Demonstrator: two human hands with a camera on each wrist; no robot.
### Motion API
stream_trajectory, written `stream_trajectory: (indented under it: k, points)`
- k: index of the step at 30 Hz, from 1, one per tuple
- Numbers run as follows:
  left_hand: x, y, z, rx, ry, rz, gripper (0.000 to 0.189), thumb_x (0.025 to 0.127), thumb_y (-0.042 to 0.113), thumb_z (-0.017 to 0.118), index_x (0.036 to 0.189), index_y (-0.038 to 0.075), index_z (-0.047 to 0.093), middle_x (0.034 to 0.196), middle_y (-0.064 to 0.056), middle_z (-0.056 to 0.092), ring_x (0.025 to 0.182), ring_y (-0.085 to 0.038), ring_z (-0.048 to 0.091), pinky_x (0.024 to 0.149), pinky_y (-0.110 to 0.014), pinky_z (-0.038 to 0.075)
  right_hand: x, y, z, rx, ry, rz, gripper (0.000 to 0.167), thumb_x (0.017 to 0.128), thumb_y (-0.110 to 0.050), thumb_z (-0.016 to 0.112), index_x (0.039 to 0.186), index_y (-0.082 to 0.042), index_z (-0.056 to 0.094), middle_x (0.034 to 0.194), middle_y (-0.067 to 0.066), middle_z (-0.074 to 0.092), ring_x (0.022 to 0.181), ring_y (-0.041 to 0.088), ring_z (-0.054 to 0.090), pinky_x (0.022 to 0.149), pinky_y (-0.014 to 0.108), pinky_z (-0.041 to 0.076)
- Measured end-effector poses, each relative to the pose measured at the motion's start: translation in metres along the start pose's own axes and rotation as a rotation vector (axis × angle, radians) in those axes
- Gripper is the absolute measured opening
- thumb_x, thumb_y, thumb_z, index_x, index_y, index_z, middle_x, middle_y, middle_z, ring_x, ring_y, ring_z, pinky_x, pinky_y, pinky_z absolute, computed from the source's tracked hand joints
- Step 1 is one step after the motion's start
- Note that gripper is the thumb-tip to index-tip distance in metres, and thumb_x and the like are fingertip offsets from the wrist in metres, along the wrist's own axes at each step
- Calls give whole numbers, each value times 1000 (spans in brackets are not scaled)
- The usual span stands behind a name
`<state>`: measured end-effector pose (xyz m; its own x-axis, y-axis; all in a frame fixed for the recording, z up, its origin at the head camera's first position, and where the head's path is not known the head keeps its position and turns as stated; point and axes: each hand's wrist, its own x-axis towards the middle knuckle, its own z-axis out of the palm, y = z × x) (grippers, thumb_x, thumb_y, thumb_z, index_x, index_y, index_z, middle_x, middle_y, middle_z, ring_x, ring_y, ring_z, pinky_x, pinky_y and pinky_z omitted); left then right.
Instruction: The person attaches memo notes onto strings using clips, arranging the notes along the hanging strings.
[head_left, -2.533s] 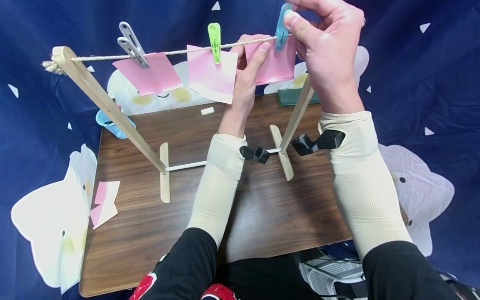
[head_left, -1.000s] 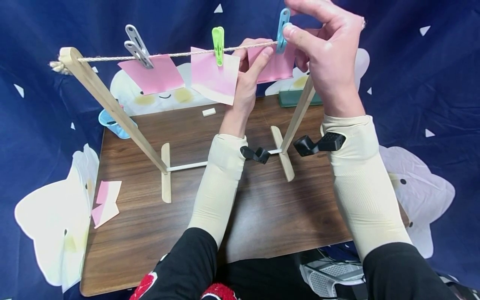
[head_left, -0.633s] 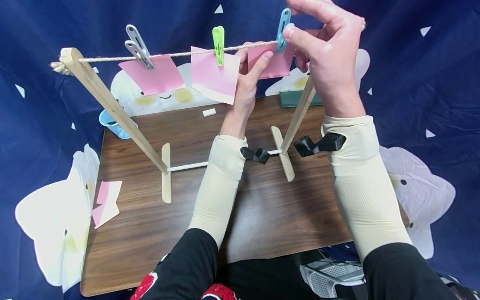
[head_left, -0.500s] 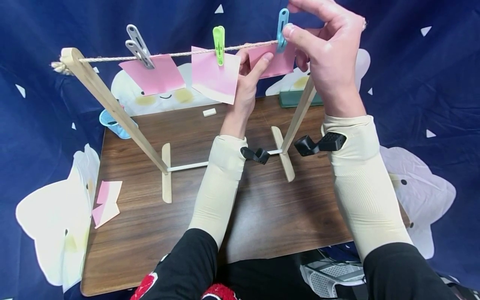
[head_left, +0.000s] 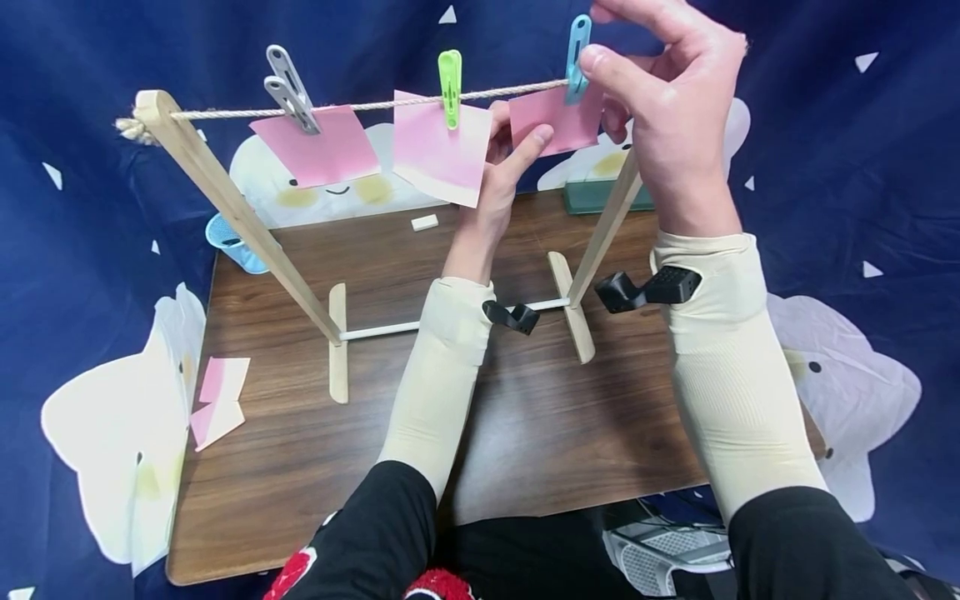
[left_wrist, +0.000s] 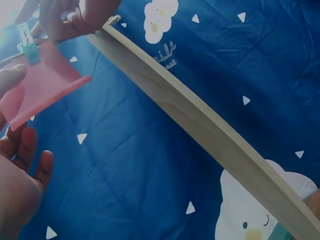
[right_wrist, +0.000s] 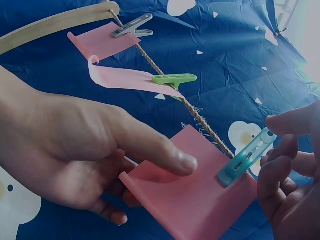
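A square pink paper hangs at the right end of a rope line, held there by a blue clothespin. At its lower left part is my left hand, thumb over the front and fingers behind; the right wrist view shows this thumb lying across the paper. Beside the blue clothespin, my right hand has its thumb tip and forefinger right at the clip's outer edge, the other fingers bent loosely. The clip's jaws look closed over rope and paper.
Further left on the rope, a green clothespin and a grey clothespin hold two more pink papers. Wooden posts carry the rope. Below on the table lie a folded pink paper, an eraser and a blue basket.
My left hand has slid down to the paper's lower left. My right thumb, earlier pressing the blue clothespin, now sits at its edge. The head view has shifted slightly.
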<state>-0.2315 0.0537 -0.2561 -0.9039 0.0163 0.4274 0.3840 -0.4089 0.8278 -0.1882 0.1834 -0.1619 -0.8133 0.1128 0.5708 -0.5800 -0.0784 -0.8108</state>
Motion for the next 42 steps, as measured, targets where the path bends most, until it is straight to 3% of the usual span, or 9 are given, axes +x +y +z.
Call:
stream_trajectory:
  k: [6, 11, 16, 21, 29, 32, 35, 38, 42]
  points:
    - [-7, -6, -9, 47, -28, 43, 29, 85, -13, 68, 111, -22, 59, 107, -29, 62, 92, -5, 58, 84, -20, 46, -1, 1, 1, 32, 21, -12, 24, 81, 7, 72, 104, 4, 75, 86, 13, 72, 40, 17, 48, 42, 22, 35]
    - [-12, -7, -15, 73, -50, 59, 30, 84, -14, 68, 112, -23, 60, 106, -32, 62, 86, -4, 56, 81, -21, 45, -2, 0, 0, -38, 42, -63, 20, 84, 4, 70, 102, 1, 77, 91, 14, 73, 39, 14, 48, 42, 22, 37]
    - [-16, -1, -21, 100, -29, 59, 29, 84, -14, 68, 111, -23, 61, 94, -22, 66, 81, -4, 56, 79, -20, 44, -3, -2, 0, 10, 88, -39, 18, 83, 4, 72, 101, 4, 76, 86, 14, 71, 37, 15, 42, 42, 22, 37]
    - [-18, 0, -29, 44, 4, 34, 28, 82, -17, 68, 108, -25, 59, 90, -2, 68, 82, -6, 57, 80, -21, 46, -3, -4, -1, 103, 147, -19, 17, 83, 5, 72, 99, 10, 74, 75, 15, 66, 34, 17, 39, 39, 22, 33]
    - [-26, -4, -44, -75, 81, -13, 44, 78, -22, 69, 119, -15, 54, 95, -14, 74, 86, -13, 65, 79, -24, 52, -4, -6, -8, 160, 218, -26, 19, 79, 8, 72, 96, 16, 71, 83, 20, 68, 32, 16, 38, 37, 21, 30]
    - [-33, -4, -52, -13, 81, 17, 40, 79, -22, 69, 116, -20, 55, 98, -20, 74, 91, -9, 66, 80, -24, 51, -7, -6, -10, 154, 229, -36, 18, 79, 9, 71, 96, 17, 70, 83, 20, 67, 33, 15, 36, 37, 20, 29]
    - [-40, -3, -61, 64, 89, 26, 33, 80, -20, 70, 111, -22, 59, 94, -9, 74, 92, -4, 64, 84, -22, 49, -12, -5, -11, 151, 225, -34, 21, 80, 9, 71, 99, 17, 69, 85, 19, 67, 34, 14, 36, 37, 19, 29]
    - [-47, -1, -71, 112, 95, -3, 26, 80, -19, 71, 103, -21, 60, 85, 10, 66, 83, -5, 58, 82, -20, 47, -18, -4, -12, 166, 238, -21, 25, 78, 9, 72, 102, 18, 69, 89, 19, 68, 34, 13, 37, 37, 19, 30]
    - [-58, 0, -86, 161, 67, 26, 20, 81, -16, 71, 97, -20, 60, 80, 11, 60, 79, -9, 54, 76, -22, 44, -27, -6, -13, 166, 265, -33, 30, 75, 9, 73, 103, 19, 69, 90, 19, 66, 34, 12, 40, 37, 18, 31]
